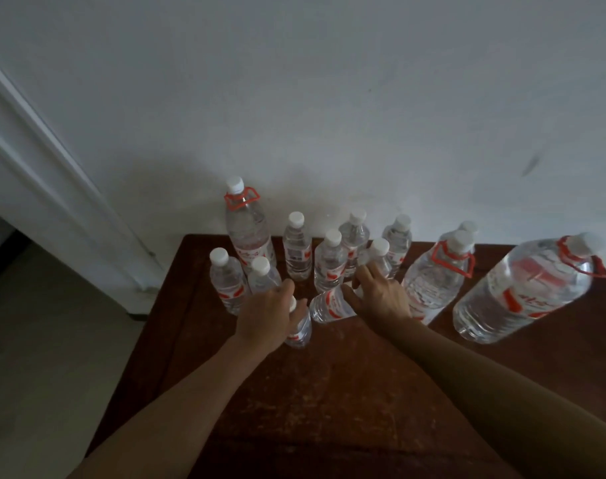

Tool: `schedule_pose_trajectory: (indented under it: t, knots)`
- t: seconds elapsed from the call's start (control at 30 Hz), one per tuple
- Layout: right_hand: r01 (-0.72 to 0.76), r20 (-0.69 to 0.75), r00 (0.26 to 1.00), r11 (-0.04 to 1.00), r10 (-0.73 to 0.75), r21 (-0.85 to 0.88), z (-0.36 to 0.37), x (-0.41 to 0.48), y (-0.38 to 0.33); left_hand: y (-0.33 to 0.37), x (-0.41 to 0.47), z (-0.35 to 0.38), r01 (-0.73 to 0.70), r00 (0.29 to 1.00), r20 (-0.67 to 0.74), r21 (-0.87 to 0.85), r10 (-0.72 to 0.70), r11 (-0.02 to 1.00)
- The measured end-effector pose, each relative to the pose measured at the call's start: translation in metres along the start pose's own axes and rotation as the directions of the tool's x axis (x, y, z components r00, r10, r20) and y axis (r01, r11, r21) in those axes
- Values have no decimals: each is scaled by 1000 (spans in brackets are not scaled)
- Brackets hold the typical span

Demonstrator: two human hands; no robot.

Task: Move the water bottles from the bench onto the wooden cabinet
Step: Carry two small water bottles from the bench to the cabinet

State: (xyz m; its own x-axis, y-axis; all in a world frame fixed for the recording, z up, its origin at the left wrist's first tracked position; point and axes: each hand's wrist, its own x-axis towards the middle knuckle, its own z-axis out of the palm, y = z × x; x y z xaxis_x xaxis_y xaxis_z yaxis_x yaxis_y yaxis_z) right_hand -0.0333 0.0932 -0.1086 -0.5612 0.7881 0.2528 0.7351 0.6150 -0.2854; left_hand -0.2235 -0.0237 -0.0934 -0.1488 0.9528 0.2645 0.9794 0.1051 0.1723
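Wooden cabinet [346, 392], top: about a dozen water bottles standing by the wall, task seemingly well along; left hand [265, 319] clamped on small upright bottle [300, 328], right hand [381, 295] gripping tilted bottle [331, 305]; bench unseen.

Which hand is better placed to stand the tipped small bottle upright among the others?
Probably the right hand: its fingers already touch the tilted bottle. The left hand is busy gripping another small bottle by its top.

Two bare forearms, no sleeves
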Motion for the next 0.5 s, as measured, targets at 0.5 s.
schedule_pose_trajectory:
  t: [0.5]
  knots:
    - [356,244,907,935,-344,-3,-18,9,-51,-13,-132,-61,463,884,-68,5,-462,886]
